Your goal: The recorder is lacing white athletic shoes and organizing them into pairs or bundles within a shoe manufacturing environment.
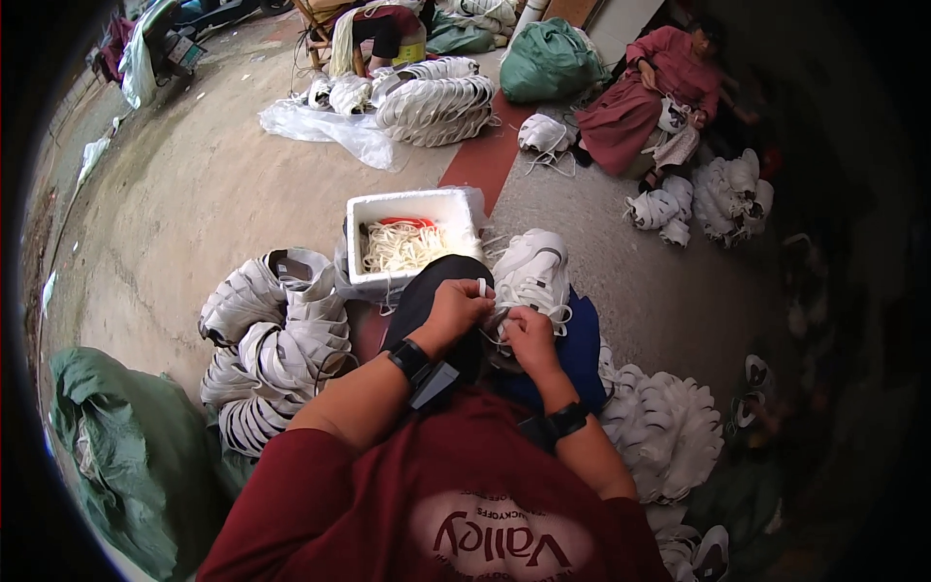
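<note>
A white shoe upper [531,274] lies on my lap over a blue cloth [582,349]. My left hand [454,308] pinches a white lace [482,287] at its near edge, fingers closed on it. My right hand [529,337] grips the same shoe upper just below, thumb and fingers pressed on its edge. Both wrists wear black bands. Directly ahead stands a white foam box [407,242] filled with white laces.
Stacks of white shoe uppers lie at my left [276,339] and right [664,427]. A green sack [126,456] sits at lower left. Further off are another pile [436,102], a green bag [548,60], and a seated person in red [650,97].
</note>
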`<action>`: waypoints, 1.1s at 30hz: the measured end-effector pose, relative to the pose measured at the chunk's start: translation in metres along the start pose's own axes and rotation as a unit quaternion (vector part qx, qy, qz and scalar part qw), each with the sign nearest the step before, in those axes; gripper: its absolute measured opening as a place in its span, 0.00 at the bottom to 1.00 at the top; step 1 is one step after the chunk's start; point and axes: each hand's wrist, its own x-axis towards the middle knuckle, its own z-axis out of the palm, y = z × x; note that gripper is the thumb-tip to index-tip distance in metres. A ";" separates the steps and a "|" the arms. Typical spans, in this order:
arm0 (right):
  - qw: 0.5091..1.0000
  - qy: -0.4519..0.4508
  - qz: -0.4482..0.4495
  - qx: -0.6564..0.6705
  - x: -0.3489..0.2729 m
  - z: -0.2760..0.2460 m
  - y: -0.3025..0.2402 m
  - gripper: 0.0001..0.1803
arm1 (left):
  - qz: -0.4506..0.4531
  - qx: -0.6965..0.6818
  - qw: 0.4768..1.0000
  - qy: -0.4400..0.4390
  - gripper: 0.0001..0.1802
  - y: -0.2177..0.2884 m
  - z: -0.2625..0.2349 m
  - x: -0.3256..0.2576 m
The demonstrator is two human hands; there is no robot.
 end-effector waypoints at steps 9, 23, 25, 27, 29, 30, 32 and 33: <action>0.999 -0.012 -0.004 -0.044 -0.003 -0.003 0.003 0.11 | 0.022 0.114 0.993 0.034 0.04 -0.007 0.009 0.011; 0.908 0.104 -0.220 -0.342 -0.004 0.008 -0.011 0.06 | 0.243 0.497 0.833 -0.015 0.05 0.004 0.026 -0.012; 0.906 0.109 -0.202 -0.356 -0.001 0.010 -0.009 0.01 | 0.234 0.489 0.840 -0.012 0.05 0.006 0.024 -0.011; 0.901 0.092 -0.207 -0.370 0.000 0.008 -0.013 0.02 | 0.223 0.480 0.848 -0.004 0.05 0.005 0.021 -0.010; 0.895 0.073 -0.214 -0.384 -0.005 0.001 -0.016 0.02 | 0.179 0.424 0.888 0.017 0.11 0.002 0.018 -0.009; 0.905 -0.031 -0.220 -0.362 -0.012 -0.010 -0.015 0.02 | 0.173 0.426 0.888 0.016 0.11 0.002 0.017 -0.009; 0.905 -0.134 -0.223 -0.335 -0.028 -0.027 -0.007 0.02 | 0.156 0.385 0.909 0.033 0.21 0.003 0.017 -0.011; 0.902 -0.167 -0.226 -0.328 -0.040 -0.032 -0.003 0.02 | 0.155 0.386 0.909 0.032 0.21 0.003 0.017 -0.011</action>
